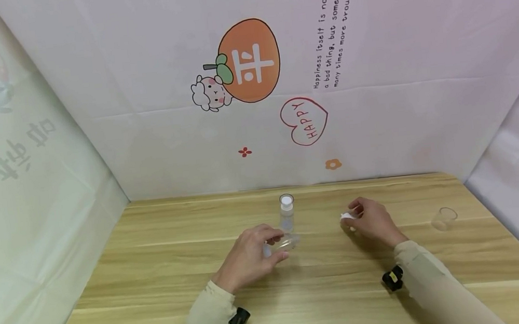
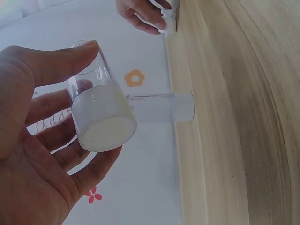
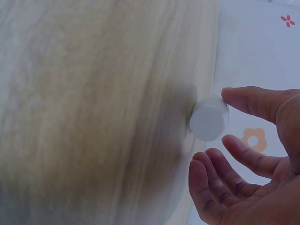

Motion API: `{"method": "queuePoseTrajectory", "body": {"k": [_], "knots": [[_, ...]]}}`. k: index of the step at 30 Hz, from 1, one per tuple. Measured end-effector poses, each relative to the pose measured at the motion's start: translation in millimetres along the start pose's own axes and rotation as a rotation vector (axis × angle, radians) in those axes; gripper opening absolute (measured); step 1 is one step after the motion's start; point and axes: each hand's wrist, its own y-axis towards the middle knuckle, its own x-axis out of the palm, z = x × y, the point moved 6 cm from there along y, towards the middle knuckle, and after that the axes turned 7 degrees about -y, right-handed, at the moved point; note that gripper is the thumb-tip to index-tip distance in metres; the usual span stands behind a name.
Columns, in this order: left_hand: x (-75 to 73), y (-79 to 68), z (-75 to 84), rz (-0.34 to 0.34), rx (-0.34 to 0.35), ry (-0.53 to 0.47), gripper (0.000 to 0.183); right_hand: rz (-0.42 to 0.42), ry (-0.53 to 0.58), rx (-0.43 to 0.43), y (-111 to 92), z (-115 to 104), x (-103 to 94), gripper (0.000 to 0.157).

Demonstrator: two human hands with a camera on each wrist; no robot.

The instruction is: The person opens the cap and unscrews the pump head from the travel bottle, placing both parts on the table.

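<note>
My left hand (image 1: pixel 251 254) holds a clear cylindrical container (image 2: pixel 101 110) with a whitish lower part. In the left wrist view it hangs tilted between the thumb and the curled fingers, above the table. My right hand (image 1: pixel 372 220) is low over the table to the right, its thumb and index finger at either side of a small white bottle top (image 3: pixel 208 120). The top's round flat end faces the right wrist camera, and the other fingers are loosely bent. Just beyond the left hand a clear cylinder with a white part (image 1: pixel 286 207) stands upright.
A clear, open-rimmed cup-like piece (image 1: pixel 444 219) is on the wooden table (image 1: pixel 167 275), right of my right hand. A white printed cloth (image 1: pixel 183 153) rises behind the table's back edge, with more cloth along both sides.
</note>
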Motion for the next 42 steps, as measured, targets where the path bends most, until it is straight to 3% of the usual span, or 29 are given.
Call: {"method": "queuePoseTrajectory", "body": {"k": [16,23,28,34,42], "knots": [[-27.6,-9.3,-28.2,0.130,-0.088,-0.088,0.033,0.035,-0.002,-0.060,-8.3,-15.8,-8.3,0.048],[-42.8,-15.0,-47.9,0.207,-0.132,-0.088,0.031,0.026,0.014,-0.067,-11.8,-23.1,-9.4,0.048],[-53.1,-21.7,-64.4,0.271,-0.204,-0.094,0.035,0.006,0.021,-0.057,-15.8,-28.1,-8.8,0.049],[-63.6,-31.8,-86.8,0.350,-0.314,-0.173,0.038,0.030,0.009,-0.092,-19.6,-33.9,-10.5,0.045],[-76.1,-43.1,-113.9,0.445,-0.395,-0.259,0.036,0.042,-0.010,-0.114,-22.8,-37.3,-11.4,0.041]]}}
